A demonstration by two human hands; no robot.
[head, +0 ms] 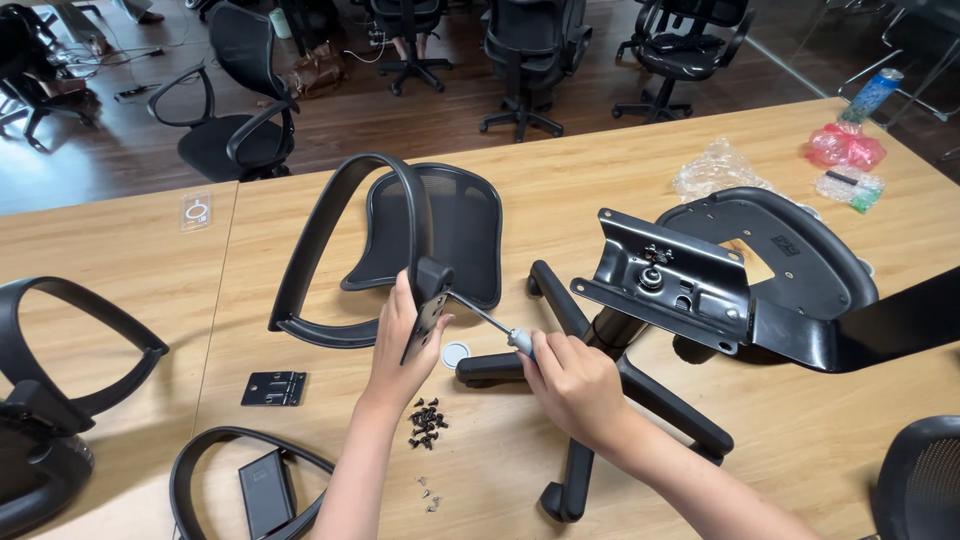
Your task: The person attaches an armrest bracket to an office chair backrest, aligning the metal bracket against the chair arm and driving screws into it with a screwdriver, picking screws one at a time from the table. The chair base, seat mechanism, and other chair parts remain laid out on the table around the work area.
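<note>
Left hand (402, 345) clasped around the bracket end of a black armrest (335, 245), holding it upright on the wooden table (620, 160); right hand (572, 385) clenched on the handle of a screwdriver (490, 325), whose thin shaft runs up and leftward to meet the bracket just beside the left thumb. Directly below the left wrist lies a small heap of black screws (427, 420), with a few lighter screws (428, 492) nearer the viewer. Left of that wrist sit a flat black hinge plate (273, 388) and, closer in, a second armrest loop (215, 470) enclosing a dark rectangular block (264, 492). Under and behind the right hand spreads the star-shaped chair base (600, 400), its column carrying a black metal mechanism plate (665, 285). Just beyond the left hand rests the mesh backrest (450, 230) (partly hidden by the held armrest). Right of the right hand, farther off, lies the seat pan underside (790, 250); beyond it, clear plastic wrapping (715, 170) and a pink bag (845, 148)
</note>
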